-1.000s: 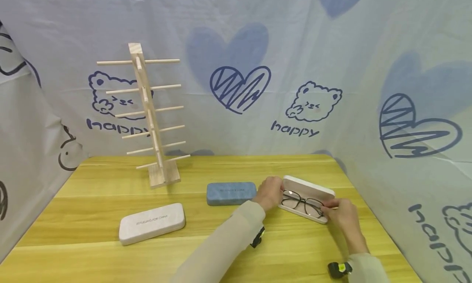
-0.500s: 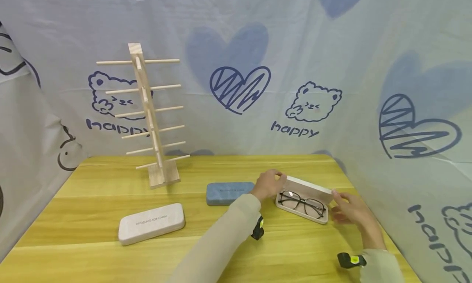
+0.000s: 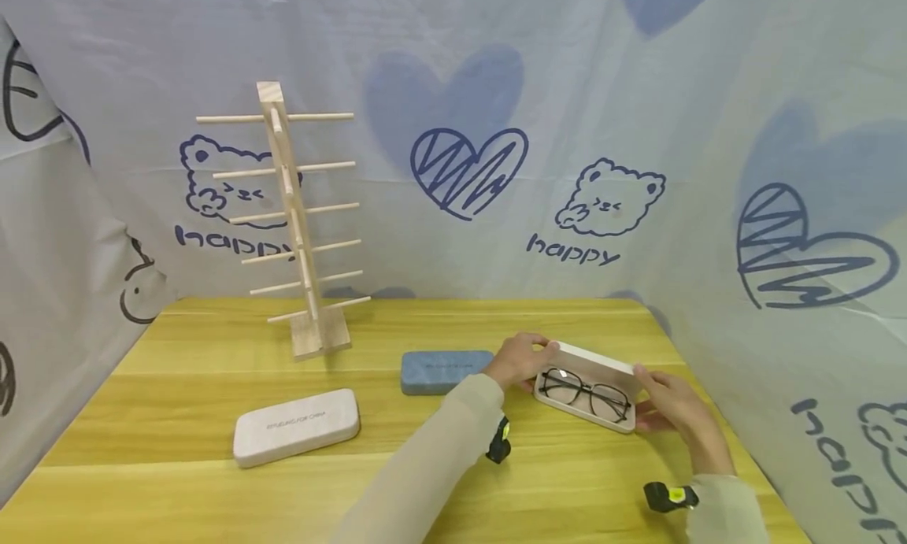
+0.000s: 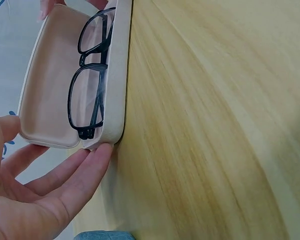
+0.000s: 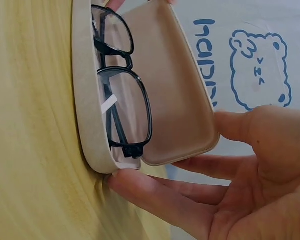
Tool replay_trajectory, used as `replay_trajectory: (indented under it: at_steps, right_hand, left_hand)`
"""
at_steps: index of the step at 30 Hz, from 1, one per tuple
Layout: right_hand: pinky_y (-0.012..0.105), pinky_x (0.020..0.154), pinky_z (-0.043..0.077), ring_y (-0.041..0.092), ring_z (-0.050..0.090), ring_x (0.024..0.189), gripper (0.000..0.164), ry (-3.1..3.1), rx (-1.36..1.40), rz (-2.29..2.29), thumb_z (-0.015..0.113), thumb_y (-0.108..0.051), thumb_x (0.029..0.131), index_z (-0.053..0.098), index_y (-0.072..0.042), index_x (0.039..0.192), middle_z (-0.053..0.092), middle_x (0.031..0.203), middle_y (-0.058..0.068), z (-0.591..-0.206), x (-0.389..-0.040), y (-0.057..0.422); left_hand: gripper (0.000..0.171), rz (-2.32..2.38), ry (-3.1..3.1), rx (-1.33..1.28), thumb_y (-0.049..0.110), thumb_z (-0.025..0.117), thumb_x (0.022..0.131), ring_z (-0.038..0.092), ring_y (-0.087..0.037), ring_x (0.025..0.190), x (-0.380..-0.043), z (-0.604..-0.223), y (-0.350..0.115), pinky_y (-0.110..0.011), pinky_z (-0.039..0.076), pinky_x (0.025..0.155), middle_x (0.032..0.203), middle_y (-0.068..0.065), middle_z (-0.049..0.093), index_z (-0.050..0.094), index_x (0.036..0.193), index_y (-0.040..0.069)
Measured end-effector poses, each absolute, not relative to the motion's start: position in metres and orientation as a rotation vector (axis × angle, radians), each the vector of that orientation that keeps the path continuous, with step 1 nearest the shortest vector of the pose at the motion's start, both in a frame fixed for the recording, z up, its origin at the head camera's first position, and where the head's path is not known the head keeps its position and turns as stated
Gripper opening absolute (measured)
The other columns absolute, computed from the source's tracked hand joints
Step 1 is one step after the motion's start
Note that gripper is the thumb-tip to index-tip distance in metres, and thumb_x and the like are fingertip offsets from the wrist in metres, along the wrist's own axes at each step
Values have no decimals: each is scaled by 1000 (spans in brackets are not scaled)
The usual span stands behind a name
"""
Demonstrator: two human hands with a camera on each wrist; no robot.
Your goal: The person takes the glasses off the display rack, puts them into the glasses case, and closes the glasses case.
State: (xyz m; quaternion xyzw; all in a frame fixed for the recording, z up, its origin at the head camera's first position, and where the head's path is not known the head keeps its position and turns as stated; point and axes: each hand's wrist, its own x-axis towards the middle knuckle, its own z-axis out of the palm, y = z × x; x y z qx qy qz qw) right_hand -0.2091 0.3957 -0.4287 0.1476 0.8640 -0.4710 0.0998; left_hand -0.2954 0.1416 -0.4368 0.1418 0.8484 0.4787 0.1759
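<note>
A pale glasses case (image 3: pixel 583 418) sits with its lid raised at the right of the table in the head view. Black-framed glasses (image 5: pixel 150 115) lie inside, their temples folded behind the lenses. My left hand (image 3: pixel 520 360) grips the case's left end. In the left wrist view its thumb is at the edge of the lid (image 4: pixel 50 80), one finger is behind the lid and other fingertips touch the base. At the opposite end, my right hand (image 3: pixel 676 402) holds the case likewise, thumb on the lid's edge and a fingertip against the base's corner in the right wrist view.
A closed blue glasses case (image 3: pixel 445 372) lies just left of my left hand. Farther left is a closed white case (image 3: pixel 298 426) with lettering. Behind them stands a wooden rack (image 3: pixel 301 245) with several pegs. Printed cloth (image 3: pixel 468 276) walls the table's back and sides.
My right hand has left the glasses' right end and moved to the case's right end. My left hand has shifted from the glasses' left end onto the case's lid and side.
</note>
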Motion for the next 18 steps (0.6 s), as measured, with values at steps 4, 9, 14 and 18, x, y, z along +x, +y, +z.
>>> replay_trajectory:
  at_steps: [4,9,14,18]
  right_hand:
    - [33,71,65,17,74,74,85,2528,428,-1424,38,-49,110,18,22,153,64,114,43,-428,-208,396]
    - [33,75,65,17,74,75,81,2490,406,-1466,41,-44,111,17,21,153,62,118,44,-429,-206,398]
    - [34,78,65,18,75,79,70,2487,338,-1484,43,-34,112,23,21,149,61,118,44,-429,-201,399]
    - [32,78,65,18,75,81,62,2489,304,-1500,46,-28,111,28,20,147,61,119,45,-429,-198,399]
  left_hand:
    - [48,1357,2404,387,45,51,108,70,-29,112,-295,-437,143,-38,65,70,156,-14,51,59,146,18]
    - [46,1372,2391,356,43,54,107,73,-27,99,-292,-439,142,-37,65,73,148,-14,59,59,146,19]
    - [45,1401,2375,360,41,58,105,75,-28,95,-287,-439,138,-39,65,79,146,-15,60,61,144,19]
    - [42,1417,2375,405,39,58,106,75,-33,82,-283,-440,134,-38,62,79,111,-24,73,63,143,19]
